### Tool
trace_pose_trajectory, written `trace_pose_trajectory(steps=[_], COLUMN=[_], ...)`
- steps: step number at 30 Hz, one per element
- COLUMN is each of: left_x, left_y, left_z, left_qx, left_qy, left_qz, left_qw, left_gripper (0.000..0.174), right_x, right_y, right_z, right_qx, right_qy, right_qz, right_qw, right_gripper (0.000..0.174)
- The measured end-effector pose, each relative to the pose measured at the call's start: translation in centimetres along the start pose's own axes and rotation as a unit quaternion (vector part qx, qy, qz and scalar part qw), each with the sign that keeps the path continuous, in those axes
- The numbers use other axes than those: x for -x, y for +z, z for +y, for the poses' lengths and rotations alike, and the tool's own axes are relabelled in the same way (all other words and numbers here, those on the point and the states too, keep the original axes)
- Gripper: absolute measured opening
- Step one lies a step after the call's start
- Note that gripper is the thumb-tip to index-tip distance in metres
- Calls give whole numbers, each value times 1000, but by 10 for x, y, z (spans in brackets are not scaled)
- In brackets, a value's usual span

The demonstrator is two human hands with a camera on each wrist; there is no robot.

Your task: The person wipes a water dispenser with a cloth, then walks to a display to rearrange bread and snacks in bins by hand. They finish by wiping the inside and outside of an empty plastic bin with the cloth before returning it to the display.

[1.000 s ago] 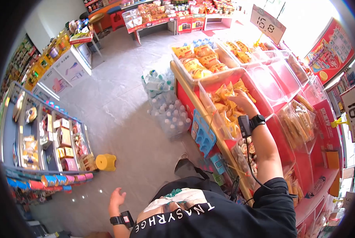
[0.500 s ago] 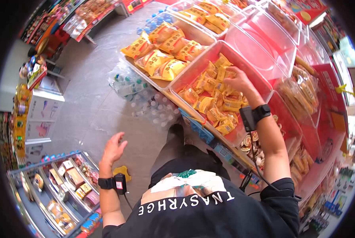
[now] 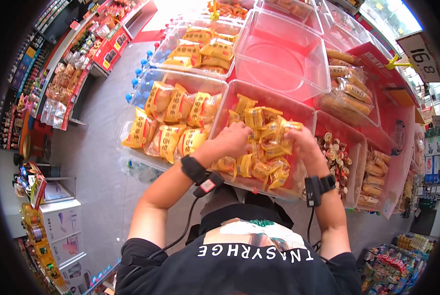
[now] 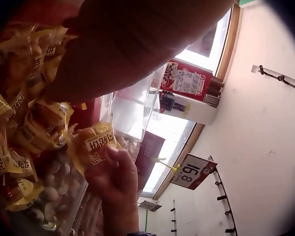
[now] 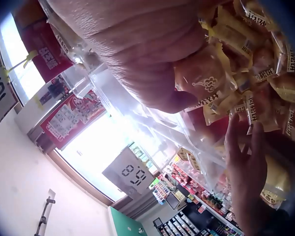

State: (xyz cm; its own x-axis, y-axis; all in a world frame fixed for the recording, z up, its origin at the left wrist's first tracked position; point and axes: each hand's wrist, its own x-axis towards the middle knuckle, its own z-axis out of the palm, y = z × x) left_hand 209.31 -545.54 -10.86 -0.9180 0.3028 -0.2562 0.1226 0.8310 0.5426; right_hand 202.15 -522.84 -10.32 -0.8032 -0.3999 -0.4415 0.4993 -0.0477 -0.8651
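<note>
My right hand (image 3: pixel 302 145) holds a small wrapped pastry (image 4: pixel 94 143) in a yellow wrapper, the thumb lying on its printed face in the left wrist view. It is over the right side of a clear plastic bin (image 3: pixel 298 189). Many similar yellow packets (image 3: pixel 257 167) lie loosely piled in that bin. My left hand (image 3: pixel 232 142) reaches in from the bin's left side. Its straight fingers touch a packet (image 5: pixel 252 109) on the pile in the right wrist view. The near hand covers part of the pile in each wrist view.
Left of the bin stands another bin (image 3: pixel 220 91) with larger yellow bread bags (image 3: pixel 166 140). To the right, bins hold small round snacks (image 3: pixel 334 152) and long wrapped breads (image 3: pixel 355 91). A price sign (image 3: pixel 420 56) rises at the far right.
The left hand has come up from beside the body into the pastry bin. The right hand, earlier reaching into the pile, now holds a packet. The head view has turned to face the bins.
</note>
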Motion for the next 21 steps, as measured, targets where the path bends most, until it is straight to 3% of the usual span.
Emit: trace_pose_trajectory(steps=[5, 11, 14, 18, 20, 21], left_x=[-38, -55, -57, -23, -1, 13], left_y=[19, 37, 49, 20, 8, 3], left_z=[11, -1, -12, 8, 12, 14], left_qx=[-197, -158, -156, -174, -142, -74], left_qy=[-142, -158, -136, -125, -117, -89], left_qz=[-109, -95, -64, -110, -89, -35], left_qw=[964, 970, 976, 971, 979, 993], left_gripper=[61, 62, 52, 45, 44, 49], right_x=[19, 23, 12, -20, -39, -46], right_y=[-16, -33, -28, -2, 9, 18], right_z=[4, -10, -16, -16, -7, -5], right_qx=[-16, -16, 2, 170, 198, 226], right_qy=[-3, -25, -21, -5, -2, -10], right_qz=[54, 47, 27, 5, -91, -107], right_qw=[998, 998, 999, 985, 976, 968], right_gripper=[27, 28, 30, 38, 37, 38])
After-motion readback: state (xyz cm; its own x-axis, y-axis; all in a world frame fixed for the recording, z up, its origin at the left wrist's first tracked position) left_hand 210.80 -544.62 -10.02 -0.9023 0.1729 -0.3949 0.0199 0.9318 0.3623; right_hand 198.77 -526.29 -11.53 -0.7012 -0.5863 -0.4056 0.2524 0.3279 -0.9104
